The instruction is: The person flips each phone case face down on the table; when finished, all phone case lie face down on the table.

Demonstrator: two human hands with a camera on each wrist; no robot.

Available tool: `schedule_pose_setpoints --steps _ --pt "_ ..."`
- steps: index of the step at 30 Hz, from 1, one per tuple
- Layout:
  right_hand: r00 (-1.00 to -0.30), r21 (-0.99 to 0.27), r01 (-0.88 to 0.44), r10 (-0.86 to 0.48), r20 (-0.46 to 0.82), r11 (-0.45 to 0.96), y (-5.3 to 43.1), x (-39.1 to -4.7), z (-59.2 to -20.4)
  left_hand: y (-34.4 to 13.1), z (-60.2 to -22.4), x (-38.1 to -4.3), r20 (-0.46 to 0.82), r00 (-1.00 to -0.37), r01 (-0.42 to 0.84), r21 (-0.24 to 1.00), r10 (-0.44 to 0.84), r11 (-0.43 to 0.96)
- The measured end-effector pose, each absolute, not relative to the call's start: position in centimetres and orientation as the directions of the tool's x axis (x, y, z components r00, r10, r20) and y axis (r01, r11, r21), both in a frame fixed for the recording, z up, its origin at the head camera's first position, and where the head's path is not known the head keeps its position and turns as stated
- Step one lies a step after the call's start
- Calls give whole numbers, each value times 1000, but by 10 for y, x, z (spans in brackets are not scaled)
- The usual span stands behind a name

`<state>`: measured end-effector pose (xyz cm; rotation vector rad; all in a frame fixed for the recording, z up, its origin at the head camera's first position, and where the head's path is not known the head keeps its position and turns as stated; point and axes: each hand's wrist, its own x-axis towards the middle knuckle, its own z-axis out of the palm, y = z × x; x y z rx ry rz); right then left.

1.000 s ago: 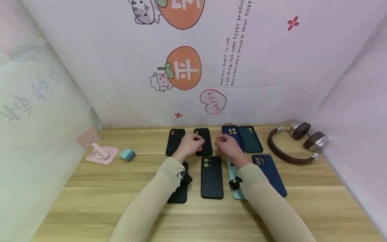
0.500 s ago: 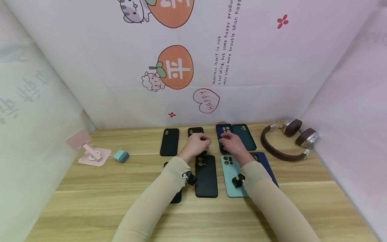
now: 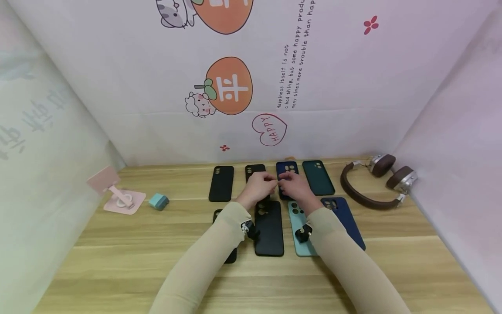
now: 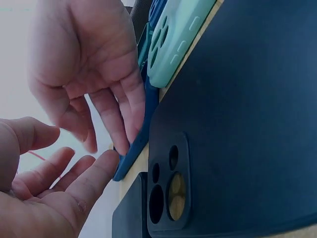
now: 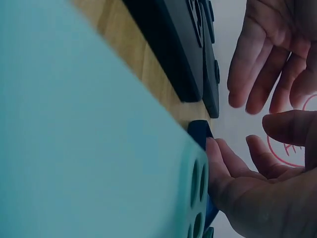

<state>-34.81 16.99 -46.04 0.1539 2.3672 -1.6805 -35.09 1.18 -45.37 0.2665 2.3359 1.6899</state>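
Observation:
My left hand (image 3: pixel 259 187) hovers over a black phone case (image 3: pixel 256 169) in the back row, fingers relaxed and holding nothing. Close beside it, my right hand (image 3: pixel 296 185) lies over a dark blue phone case (image 3: pixel 285 196); in the right wrist view its fingertips are right at that case's edge (image 5: pixel 199 130), thumb apart. Both hands' fingertips nearly meet. Below them sit a black case (image 3: pixel 269 231) and a light teal case (image 3: pixel 296 220), the teal one partly covered by my right forearm. Just right of the blue case lies a dark green case (image 3: pixel 318 178).
Another black case (image 3: pixel 221 184) lies at the back left, and one more (image 3: pixel 231 256) is mostly under my left sleeve. A second blue case (image 3: pixel 347 218) lies right of the teal one. Brown headphones (image 3: pixel 362 198), a pink stand (image 3: pixel 133 201) and a blue plug adapter (image 3: pixel 158 201) flank the rows.
The back dark blue case has slid left, away from the green case, along with my right hand. My left hand has shifted right, and the hands are closer together. The head view has shifted slightly.

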Motion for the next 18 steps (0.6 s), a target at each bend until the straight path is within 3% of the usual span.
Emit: schedule_pose_setpoints --steps 11,18 --pt "-963 -931 270 72 -260 246 194 -350 -452 26 -455 -354 -58 -952 86 893 301 443" --pt "-959 -909 279 133 -249 309 206 -353 -451 37 -458 -356 -69 -943 115 851 327 513"
